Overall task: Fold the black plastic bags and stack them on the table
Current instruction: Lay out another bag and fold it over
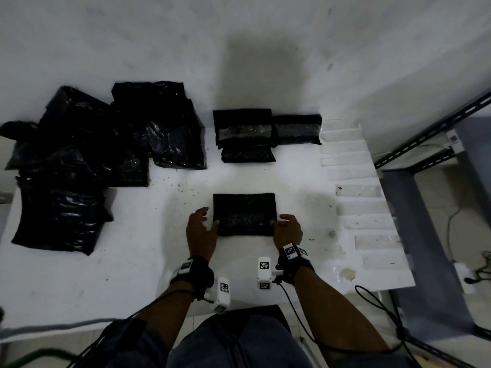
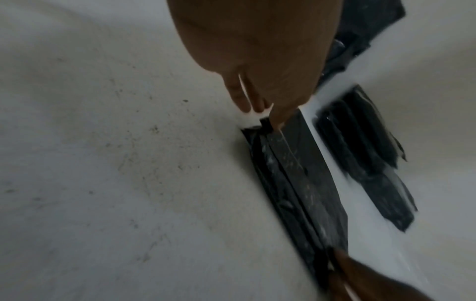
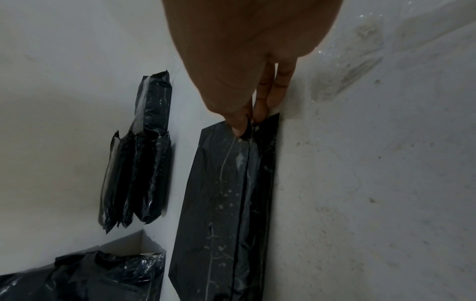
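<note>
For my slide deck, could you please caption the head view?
Both hands, left hand and right hand, grip the folded black bag on the white table.

bags (image 1: 244, 213) glossy black | table (image 1: 148, 261) white, grey-speckled | wrist tags (image 1: 264, 265) black-white checks

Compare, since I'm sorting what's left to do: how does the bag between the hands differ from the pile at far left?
The bag between the hands lies flat, a neat rectangle; the pile at far left is crumpled and sprawling. The bag is one piece, the pile several overlapping. Both are shiny black plastic on the white table.
</note>
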